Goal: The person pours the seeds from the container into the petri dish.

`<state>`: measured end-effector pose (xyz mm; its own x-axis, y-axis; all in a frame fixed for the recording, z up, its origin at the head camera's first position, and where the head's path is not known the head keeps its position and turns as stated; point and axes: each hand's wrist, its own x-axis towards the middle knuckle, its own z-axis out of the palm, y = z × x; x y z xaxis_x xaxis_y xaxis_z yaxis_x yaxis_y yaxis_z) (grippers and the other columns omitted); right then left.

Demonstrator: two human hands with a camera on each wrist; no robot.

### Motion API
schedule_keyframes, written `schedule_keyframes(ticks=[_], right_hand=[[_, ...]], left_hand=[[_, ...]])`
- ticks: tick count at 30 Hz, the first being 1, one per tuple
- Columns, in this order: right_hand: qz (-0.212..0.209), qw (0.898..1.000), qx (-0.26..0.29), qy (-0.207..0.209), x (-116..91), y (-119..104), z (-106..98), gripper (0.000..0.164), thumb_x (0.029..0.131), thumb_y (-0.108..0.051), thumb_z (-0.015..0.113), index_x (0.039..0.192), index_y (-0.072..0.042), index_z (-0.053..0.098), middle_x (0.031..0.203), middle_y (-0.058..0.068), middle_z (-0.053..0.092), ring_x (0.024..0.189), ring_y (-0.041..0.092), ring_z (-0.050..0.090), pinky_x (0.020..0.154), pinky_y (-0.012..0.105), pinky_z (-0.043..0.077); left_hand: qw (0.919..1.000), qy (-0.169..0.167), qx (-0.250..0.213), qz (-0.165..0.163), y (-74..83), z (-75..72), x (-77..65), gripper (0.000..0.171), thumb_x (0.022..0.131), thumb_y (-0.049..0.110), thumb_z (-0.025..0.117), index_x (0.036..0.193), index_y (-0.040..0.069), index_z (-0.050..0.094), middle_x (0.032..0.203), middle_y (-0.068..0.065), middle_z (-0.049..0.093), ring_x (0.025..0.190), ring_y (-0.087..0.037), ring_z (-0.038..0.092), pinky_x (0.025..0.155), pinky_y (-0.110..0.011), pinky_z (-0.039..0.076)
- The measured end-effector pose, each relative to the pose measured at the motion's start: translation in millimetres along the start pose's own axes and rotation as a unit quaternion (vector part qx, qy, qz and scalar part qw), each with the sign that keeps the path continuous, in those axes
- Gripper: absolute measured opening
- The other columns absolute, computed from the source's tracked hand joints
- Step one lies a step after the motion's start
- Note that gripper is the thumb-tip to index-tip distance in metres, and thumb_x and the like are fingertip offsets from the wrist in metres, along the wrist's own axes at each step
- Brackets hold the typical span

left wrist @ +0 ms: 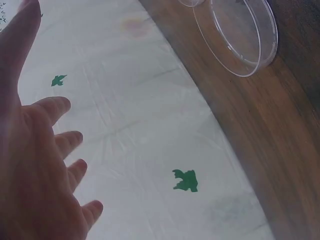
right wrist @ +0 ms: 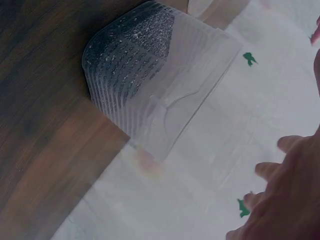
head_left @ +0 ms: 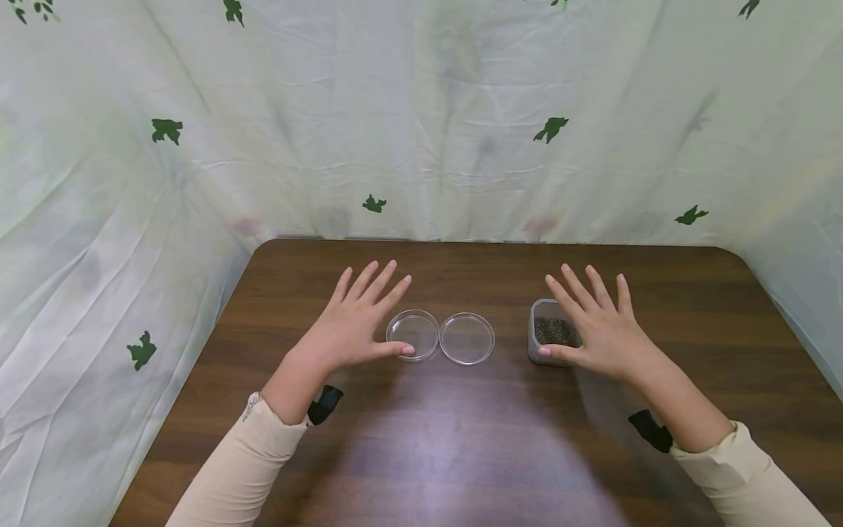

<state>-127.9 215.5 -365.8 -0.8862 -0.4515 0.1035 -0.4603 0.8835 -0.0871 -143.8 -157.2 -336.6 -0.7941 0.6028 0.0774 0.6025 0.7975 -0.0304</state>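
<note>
Two cream sleeves [head_left: 237, 461]; left hand [head_left: 350, 326] and right hand [head_left: 607, 337], fingers spread wide, above a wood-grain table [head_left: 428, 454]. Two clear petri dishes [head_left: 467, 339], side by side toward the table's far edge, one partly behind the left hand; nearer the far right corner, one ribbed container [right wrist: 155, 95] of dark granules [head_left: 552, 331], partly behind the right hand.

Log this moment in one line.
left hand, right hand: empty, spread; two clear round dishes: side by side on brown wood-grain table; clear squarish plastic tub: dark grains inside
</note>
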Motion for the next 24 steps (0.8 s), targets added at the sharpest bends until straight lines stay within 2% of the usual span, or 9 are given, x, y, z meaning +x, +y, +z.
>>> schedule_keyframes(ticks=[9,14,19,24], right_hand=[[-0.023,0.999,0.011,0.035,0,0,-1,0.097,0.076,-0.065,0.053,0.146,-0.019,0.004,0.150,0.004,-0.001,0.134,0.030,-0.005,0.100,0.055,-0.011],[-0.016,0.998,0.030,0.048,0,1,0,0.098,0.075,-0.063,0.056,0.146,-0.018,0.006,0.150,0.006,0.005,0.134,0.030,0.001,0.100,0.055,-0.008],[-0.008,0.996,0.060,0.069,0,4,4,0.099,0.074,-0.059,0.061,0.146,-0.015,0.010,0.149,0.008,0.012,0.134,0.031,0.007,0.102,0.052,-0.005],[-0.008,0.990,0.112,0.088,-1,8,11,0.100,0.072,-0.052,0.068,0.145,-0.010,0.013,0.147,0.012,0.017,0.134,0.029,0.010,0.105,0.046,-0.001]], left_hand=[[0.9986,0.039,-0.018,0.029,-1.2,3.9,0.9,0.093,0.075,0.069,0.048,0.144,0.014,0.020,0.149,-0.009,0.012,0.134,-0.028,0.007,0.105,-0.047,0.005],[0.9964,0.066,-0.031,0.042,-2.2,9.1,1.9,0.091,0.076,0.065,0.052,0.143,0.011,0.022,0.147,-0.010,0.017,0.133,-0.029,0.013,0.104,-0.048,0.012],[0.9930,0.094,-0.048,0.054,-2.9,16.6,2.1,0.092,0.076,0.064,0.053,0.143,0.008,0.023,0.145,-0.013,0.020,0.132,-0.029,0.016,0.106,-0.043,0.012],[0.9894,0.116,-0.069,0.054,-2.4,24.8,1.8,0.093,0.076,0.064,0.053,0.142,0.005,0.023,0.144,-0.015,0.023,0.131,-0.029,0.018,0.106,-0.039,0.012]])
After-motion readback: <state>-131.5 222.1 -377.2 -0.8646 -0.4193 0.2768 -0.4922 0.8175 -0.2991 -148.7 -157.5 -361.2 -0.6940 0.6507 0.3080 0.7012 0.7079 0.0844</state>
